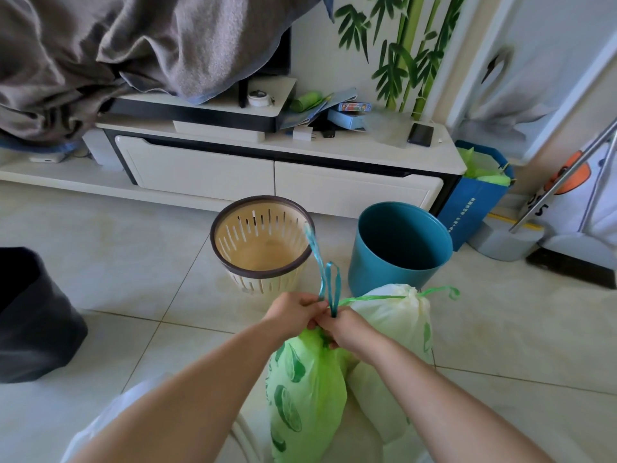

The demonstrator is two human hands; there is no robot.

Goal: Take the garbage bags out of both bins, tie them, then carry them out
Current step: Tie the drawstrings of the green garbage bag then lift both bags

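Green printed bag [307,396] neck gathered; left hand [293,312], right hand [347,329] fingers pinching blue drawstring [315,252].

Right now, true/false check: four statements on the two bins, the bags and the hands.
1. The cream slotted plastic bin holds no bag. True.
2. The teal round plastic bin has a bag in it. False: it is empty.
3. The left hand and right hand both pinch the blue drawstring of the green printed plastic bag. True.
4. The pale plastic bag has an open mouth. False: its green drawstring is pulled tight.
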